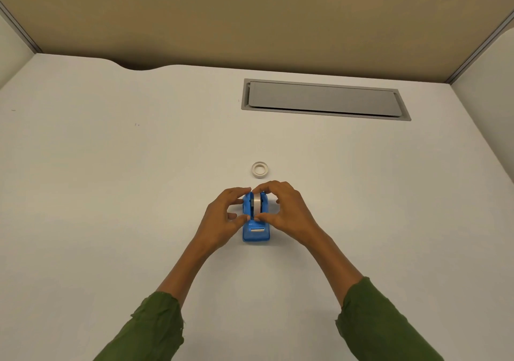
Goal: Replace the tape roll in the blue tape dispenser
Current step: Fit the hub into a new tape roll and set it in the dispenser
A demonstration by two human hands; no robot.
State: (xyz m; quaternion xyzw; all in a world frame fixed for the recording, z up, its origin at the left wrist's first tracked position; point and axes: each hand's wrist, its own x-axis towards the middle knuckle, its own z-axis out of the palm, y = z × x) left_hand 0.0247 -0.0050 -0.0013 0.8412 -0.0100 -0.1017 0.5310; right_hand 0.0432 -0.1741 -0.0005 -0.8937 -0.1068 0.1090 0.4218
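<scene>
The blue tape dispenser (256, 231) stands on the white desk (111, 180) with its cutter end toward me. A pale tape roll (257, 203) sits upright in its slot. My left hand (222, 219) grips the dispenser's left side, with fingertips at the roll's top and thumb at its front. My right hand (286, 210) mirrors this on the right side, fingers touching the roll's top and front. A thin, nearly bare tape ring (260, 169) lies flat on the desk just beyond the dispenser, touched by neither hand.
A grey cable-tray lid (325, 99) is set flush into the desk at the back right. Tan partition walls (250, 21) close the desk at the back and sides. Green sleeves cover both forearms.
</scene>
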